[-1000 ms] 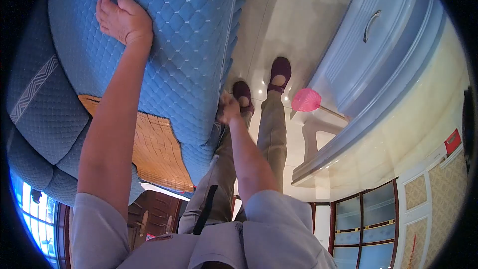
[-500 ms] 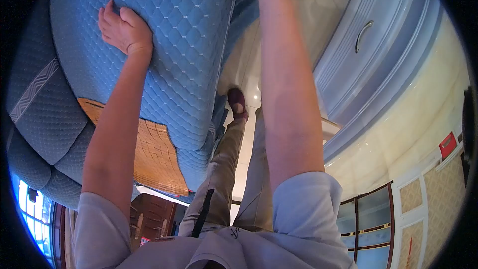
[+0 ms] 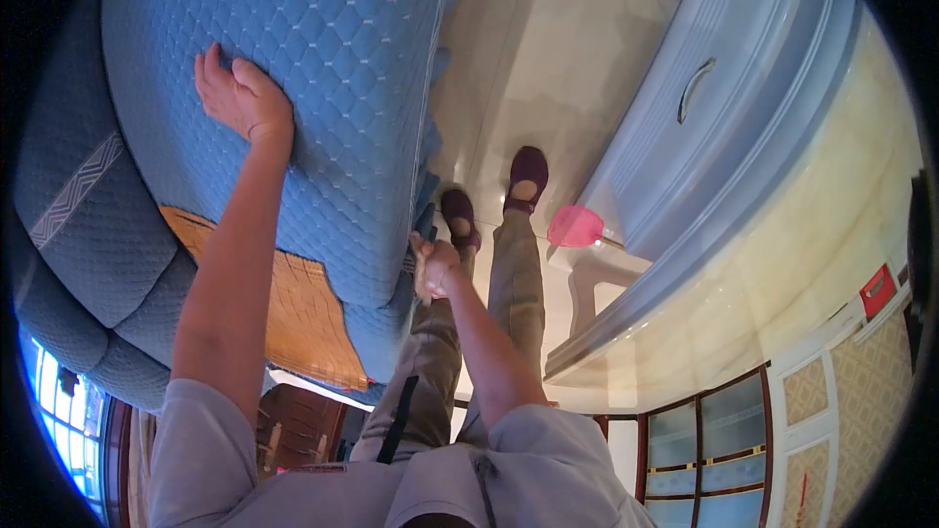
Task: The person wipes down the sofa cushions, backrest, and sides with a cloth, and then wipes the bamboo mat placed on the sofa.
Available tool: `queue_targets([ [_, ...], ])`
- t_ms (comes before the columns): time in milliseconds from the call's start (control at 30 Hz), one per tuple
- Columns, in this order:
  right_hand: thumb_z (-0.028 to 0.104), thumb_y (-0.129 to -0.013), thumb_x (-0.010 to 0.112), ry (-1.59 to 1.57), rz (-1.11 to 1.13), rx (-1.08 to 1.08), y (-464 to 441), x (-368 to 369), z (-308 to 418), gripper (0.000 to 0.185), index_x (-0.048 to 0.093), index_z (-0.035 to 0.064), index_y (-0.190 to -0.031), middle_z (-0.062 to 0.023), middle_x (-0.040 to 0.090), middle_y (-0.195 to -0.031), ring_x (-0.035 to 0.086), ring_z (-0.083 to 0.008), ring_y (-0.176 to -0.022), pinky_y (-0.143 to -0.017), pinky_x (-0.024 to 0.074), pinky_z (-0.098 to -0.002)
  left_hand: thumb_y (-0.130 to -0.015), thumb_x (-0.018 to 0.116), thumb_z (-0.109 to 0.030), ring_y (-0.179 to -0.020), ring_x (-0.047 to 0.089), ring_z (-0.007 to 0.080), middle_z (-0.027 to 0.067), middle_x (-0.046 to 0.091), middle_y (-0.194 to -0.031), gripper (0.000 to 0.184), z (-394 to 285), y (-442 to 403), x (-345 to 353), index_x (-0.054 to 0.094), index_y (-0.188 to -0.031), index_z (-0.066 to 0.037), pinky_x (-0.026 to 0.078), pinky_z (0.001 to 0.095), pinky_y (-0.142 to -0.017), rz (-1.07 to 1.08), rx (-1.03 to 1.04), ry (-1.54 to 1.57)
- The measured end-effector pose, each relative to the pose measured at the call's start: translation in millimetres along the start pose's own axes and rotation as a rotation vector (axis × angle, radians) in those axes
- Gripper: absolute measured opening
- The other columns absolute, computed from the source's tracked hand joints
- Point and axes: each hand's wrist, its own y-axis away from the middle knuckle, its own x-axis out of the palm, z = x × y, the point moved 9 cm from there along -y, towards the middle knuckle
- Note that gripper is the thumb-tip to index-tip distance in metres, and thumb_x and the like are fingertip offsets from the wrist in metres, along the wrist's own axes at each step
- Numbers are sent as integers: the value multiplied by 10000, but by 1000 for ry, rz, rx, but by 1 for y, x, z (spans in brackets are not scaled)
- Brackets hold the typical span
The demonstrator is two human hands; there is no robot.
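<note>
My left hand (image 3: 240, 98) rests on the blue quilted sofa cover (image 3: 362, 68), fingers stretched out and the thumb apart, with nothing in it. Beside the sofa's front edge, close to my legs, my right hand (image 3: 445, 266) is closed around a slim tan object (image 3: 422, 279). Most of that object is hidden by my fingers, so its kind is unclear. It is at the side of the cover, but I cannot tell whether it touches the cloth. A woven orange-brown mat (image 3: 308, 318) lies on the near part of the seat.
Dark blue cushions (image 3: 78, 196) line the left side. To the right stands a pale cabinet (image 3: 665, 127) with a curved handle and glossy top. A pink mesh paddle (image 3: 575, 227) is beside its base. My shoes (image 3: 528, 176) are on the tiled floor (image 3: 533, 49) between sofa and cabinet.
My right hand has come back from far ahead to the sofa's front edge near my legs. My left hand stays on the cover. The pink paddle and my other shoe now show.
</note>
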Motion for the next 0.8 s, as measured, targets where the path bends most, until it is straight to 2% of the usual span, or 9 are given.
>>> queue_targets([
  [33,239,-928,368,-10,-14,47,-55,49,-44,351,581,38,-1122,-187,627,-1025,576,-331,-1043,-841,478,-394,-859,387,-276,-1242,391,337,197,445,-1319,456,4,0,4,509,-1228,-39,273,455,-1027,33,-28,8],
  [67,215,-862,459,316,76,-71,-42,-40,-5,362,544,73,-1185,-173,621,-1037,597,-360,-964,-835,483,-407,-859,387,-276,-1242,391,337,197,445,-1319,456,1,-1,3,509,-1228,-39,273,455,-1027,34,-29,8],
  [167,158,-832,537,-98,-500,-87,-153,-208,13,239,580,1,-1007,-208,622,-975,615,-344,-884,-791,497,-401,-849,393,-224,-1178,450,395,250,500,-1247,437,-9,-3,-3,533,-1165,44,330,465,-1011,-20,6,-24],
  [233,137,-806,587,-701,-721,-148,-96,-381,135,246,612,-30,-986,-235,627,-981,604,-360,-925,-795,475,-448,-850,391,-218,-1180,445,397,257,491,-1252,433,-8,-2,-2,531,-1169,39,319,467,-1017,-15,-1,-25],
  [300,75,-826,540,-577,-933,-106,-39,-484,207,152,596,-19,-932,-224,625,-971,609,-322,-917,-783,464,-431,-851,388,-220,-1186,439,396,257,484,-1260,436,-10,-2,-2,525,-1176,36,313,467,-1021,-4,-18,-32],
  [400,-10,-799,474,-476,-1324,-311,-12,-559,234,77,539,13,-835,-126,576,-740,534,-211,-698,-670,433,-333,-856,385,-228,-1197,428,393,253,473,-1274,442,-10,-3,-5,516,-1191,29,305,467,-1024,4,-32,-31],
  [467,-5,-794,464,-586,-1618,-807,40,-565,249,83,539,30,-786,-135,579,-725,523,-223,-674,-652,426,-330,-860,384,-236,-1201,424,391,248,469,-1281,446,-11,-4,-3,512,-1198,25,303,467,-1024,1,-24,-27],
  [633,3,-829,477,-525,-986,-482,-49,-441,189,135,590,-20,-900,-123,630,-826,568,-216,-759,-704,449,-323,-864,389,-254,-1248,373,349,203,411,-1344,444,-4,-1,1,485,-1238,-37,263,453,-1034,67,-76,-46],
  [800,165,-864,498,-210,-159,-101,-47,-238,100,325,565,31,-1152,-254,595,-1091,554,-394,-1051,-906,441,-422,-858,396,-248,-1248,369,355,205,404,-1348,446,-2,0,3,476,-1241,-32,266,458,-1029,78,-58,-18],
])
